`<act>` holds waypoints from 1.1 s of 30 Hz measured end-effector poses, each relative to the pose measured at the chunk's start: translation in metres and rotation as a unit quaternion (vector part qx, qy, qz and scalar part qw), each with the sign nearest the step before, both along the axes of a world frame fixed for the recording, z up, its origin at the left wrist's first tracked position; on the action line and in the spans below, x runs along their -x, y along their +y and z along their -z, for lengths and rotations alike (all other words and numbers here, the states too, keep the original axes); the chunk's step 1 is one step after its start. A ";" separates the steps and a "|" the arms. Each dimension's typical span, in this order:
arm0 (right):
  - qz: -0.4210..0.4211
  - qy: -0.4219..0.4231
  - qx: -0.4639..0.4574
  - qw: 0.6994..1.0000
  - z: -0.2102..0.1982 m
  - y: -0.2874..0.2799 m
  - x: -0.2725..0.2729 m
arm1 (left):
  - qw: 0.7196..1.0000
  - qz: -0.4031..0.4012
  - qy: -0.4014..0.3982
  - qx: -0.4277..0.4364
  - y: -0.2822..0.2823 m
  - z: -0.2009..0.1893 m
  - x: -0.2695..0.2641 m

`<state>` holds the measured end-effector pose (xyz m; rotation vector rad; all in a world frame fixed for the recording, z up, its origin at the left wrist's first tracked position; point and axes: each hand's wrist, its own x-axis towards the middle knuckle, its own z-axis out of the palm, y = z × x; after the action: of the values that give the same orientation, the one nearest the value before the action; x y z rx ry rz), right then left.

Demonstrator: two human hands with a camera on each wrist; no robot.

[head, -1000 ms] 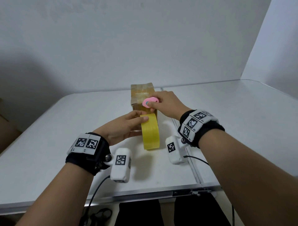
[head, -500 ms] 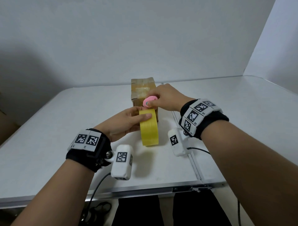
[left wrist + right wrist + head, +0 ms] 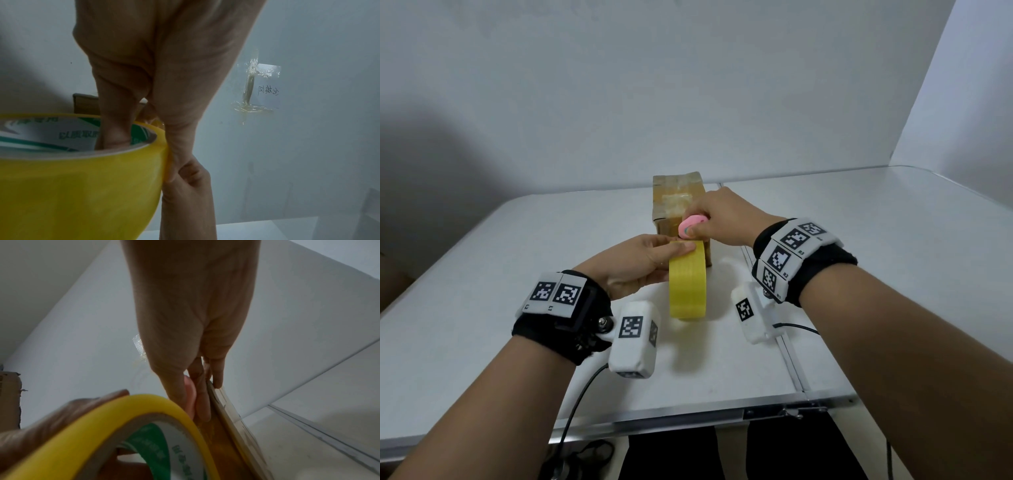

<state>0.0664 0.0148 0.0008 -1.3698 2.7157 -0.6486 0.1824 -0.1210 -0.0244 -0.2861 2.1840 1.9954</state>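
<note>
A yellow tape roll stands on edge on the white table, in front of a small taped cardboard box. My left hand grips the roll at its top, with fingers through the core and the thumb on the outer face. My right hand holds a small pink cutter just above the roll, against the front of the box. In the right wrist view the roll fills the lower left, the pink cutter shows between my fingers, and a strip of tape runs onto the box.
A seam divides the two table halves right of the roll. White walls close the back and right. A taped paper note hangs on the wall. Cables run from both wrist cameras over the near table edge.
Both hands, the roll and the cutter keep their places against the box; the right hand has shifted slightly up the box front. The head view has tilted a little.
</note>
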 end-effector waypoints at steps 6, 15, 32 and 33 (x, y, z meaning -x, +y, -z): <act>-0.012 -0.015 -0.041 0.999 -0.010 -0.001 -0.001 | 1.000 -0.010 -0.014 -0.013 -0.003 0.004 -0.005; -0.011 0.017 -0.049 0.999 -0.012 -0.003 -0.006 | 0.999 -0.011 -0.018 -0.024 -0.003 0.003 -0.005; 0.001 0.069 -0.143 0.987 -0.015 -0.016 -0.016 | 1.000 -0.008 -0.008 -0.018 -0.010 0.008 -0.003; -0.001 0.070 -0.148 0.987 -0.016 -0.016 -0.018 | 1.000 -0.006 -0.008 -0.019 -0.010 0.008 -0.003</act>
<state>0.0839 -0.0011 0.0169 -1.3889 2.7712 -0.1420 0.1855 -0.1312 -0.0324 -0.3103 2.1377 2.0310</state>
